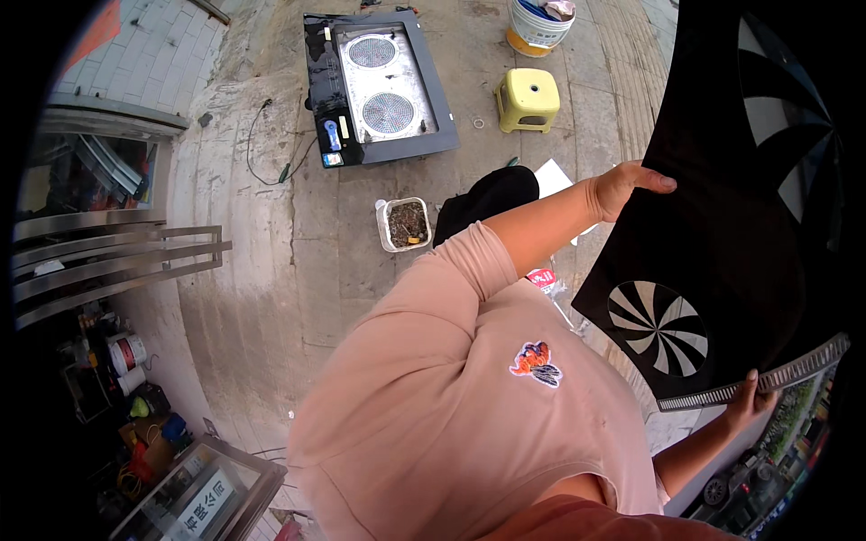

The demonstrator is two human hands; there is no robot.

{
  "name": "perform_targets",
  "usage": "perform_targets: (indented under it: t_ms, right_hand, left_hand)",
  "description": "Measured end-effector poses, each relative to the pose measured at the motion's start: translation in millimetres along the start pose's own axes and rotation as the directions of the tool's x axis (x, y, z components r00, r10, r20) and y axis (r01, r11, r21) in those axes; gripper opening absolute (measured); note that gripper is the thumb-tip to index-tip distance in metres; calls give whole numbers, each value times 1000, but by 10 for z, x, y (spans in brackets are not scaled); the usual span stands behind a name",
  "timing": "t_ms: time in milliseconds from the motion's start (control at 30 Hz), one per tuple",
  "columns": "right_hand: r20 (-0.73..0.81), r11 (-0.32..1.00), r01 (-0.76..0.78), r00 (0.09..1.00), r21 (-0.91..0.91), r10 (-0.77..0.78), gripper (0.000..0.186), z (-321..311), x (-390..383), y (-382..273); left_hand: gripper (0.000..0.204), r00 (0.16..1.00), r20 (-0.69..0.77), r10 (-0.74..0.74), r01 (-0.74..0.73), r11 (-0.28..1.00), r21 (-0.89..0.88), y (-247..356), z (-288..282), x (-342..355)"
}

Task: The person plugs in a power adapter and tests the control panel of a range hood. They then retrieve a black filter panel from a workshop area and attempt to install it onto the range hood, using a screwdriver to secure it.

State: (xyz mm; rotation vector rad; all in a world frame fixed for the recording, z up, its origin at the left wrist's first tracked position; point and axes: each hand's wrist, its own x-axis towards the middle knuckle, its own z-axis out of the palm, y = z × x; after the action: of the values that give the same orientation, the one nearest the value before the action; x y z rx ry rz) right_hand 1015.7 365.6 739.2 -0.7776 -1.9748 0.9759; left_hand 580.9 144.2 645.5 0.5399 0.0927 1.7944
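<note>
A large black glossy panel [704, 234] with pinwheel-patterned openings [657, 329] and a slotted metal strip [722, 383] along its lower edge stands tilted at my right. My left hand [622, 189] grips its left edge high up, thumb over the face. My right hand [749, 406] is lower, fingers closed on the slotted strip at the bottom edge. My pink-sleeved left arm crosses the middle of the view. Behind that arm, a black soft item [469, 203] and a white sheet [552, 173] lie on the paving, partly hidden.
Ahead lies a dark-framed appliance [430, 117] with two perforated discs. Near it are a yellow stool [528, 95], a white bucket [541, 32], a cable [262, 176] and a square tub of debris [403, 225]. Metal-framed doors [117, 257] and a cluttered area [135, 424] line the left.
</note>
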Motion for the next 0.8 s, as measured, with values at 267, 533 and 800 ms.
perform_targets:
  t_ms: [267, 533, 800]
  right_hand:
    - [142, 977, 102, 981, 186, -130, 35, 1964, 1860, 356]
    - [480, 982, -119, 876, 147, 35, 61, 4756, 4367, 501]
    - [836, 912, -360, 548, 199, 34, 42, 7413, 6671, -70]
  left_hand:
    - [38, 988, -112, 105, -102, 994, 29, 1491, -1039, 577]
    - [37, 896, -299, 328, -269, 937, 222, 4014, -2777, 1333]
    - [25, 878, -359, 318, -291, 948, 128, 6396, -3608, 1317]
